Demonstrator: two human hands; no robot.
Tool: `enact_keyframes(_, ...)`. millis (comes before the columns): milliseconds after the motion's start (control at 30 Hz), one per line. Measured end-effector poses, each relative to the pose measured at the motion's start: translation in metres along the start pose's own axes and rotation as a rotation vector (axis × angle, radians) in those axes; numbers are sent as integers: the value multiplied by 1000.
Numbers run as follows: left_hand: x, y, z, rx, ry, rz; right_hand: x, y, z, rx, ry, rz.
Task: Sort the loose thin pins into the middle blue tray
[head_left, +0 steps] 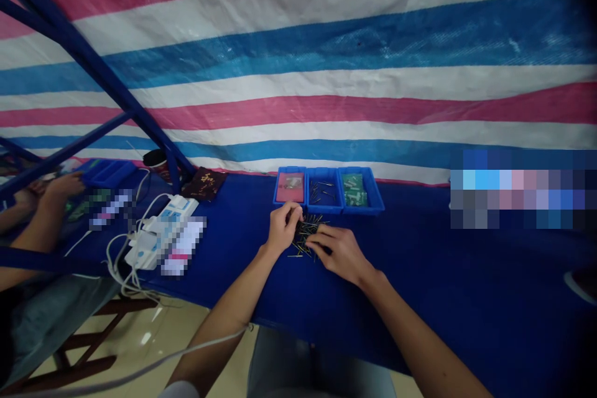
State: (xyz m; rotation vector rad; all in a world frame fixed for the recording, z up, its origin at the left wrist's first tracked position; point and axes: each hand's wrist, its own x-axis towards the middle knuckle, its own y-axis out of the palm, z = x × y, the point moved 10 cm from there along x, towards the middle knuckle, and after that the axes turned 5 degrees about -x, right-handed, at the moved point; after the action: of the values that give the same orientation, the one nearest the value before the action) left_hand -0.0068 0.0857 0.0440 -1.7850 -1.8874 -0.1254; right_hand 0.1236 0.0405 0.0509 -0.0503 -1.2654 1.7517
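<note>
A loose pile of thin, dark, pin-like pieces (305, 237) lies on the blue tabletop between my hands. My left hand (282, 227) is at the pile's left edge, thumb and fingers pressed together; what they hold, if anything, is too small to make out. Over the pile's right side, my right hand (338, 252) has its fingertips pinched down among the pieces. Just behind stand three joined blue bins: the left bin (276, 186) has a pink item in it, the middle bin (324, 204) several thin pieces, the right bin (373, 189) green packets.
Left of me are a white power strip (161, 233) with tangled cables, a dark brown packet (205, 184) and a dark cup (156, 161). A blue metal frame (112, 90) slants down there. Beyond it, a co-worker's hands (63, 189) work near another blue tray (109, 173). A striped sheet (326, 81) hangs behind.
</note>
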Motion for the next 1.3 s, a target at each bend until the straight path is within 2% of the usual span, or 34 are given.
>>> enact_keyframes(133, -1, -3, 4, -30, -24, -25, 2, 19, 18, -52, -73, 118)
enact_keyframes(367, -1, 4, -1, -15, -8, 33, 1, 33, 17, -145, -87, 242)
enact_keyframes(800, 1, 5, -2, 5, -9, 53, 2, 37, 28, -176, -137, 264)
enact_keyframes(900, 1, 4, -2, 8, -12, 46, 4, 24, 25, -130, -118, 176)
enact_keyframes(1033, 1, 3, -2, 18, -18, 42, 5, -5, 0, -102, 17, -46)
enact_keyframes(1167, 1, 13, -3, 17, -15, 138, 1, -22, -25, -75, 150, -222)
enact_keyframes(1300, -1, 24, -8, 49, 9, 239, -3, -28, -36, -54, 226, -308)
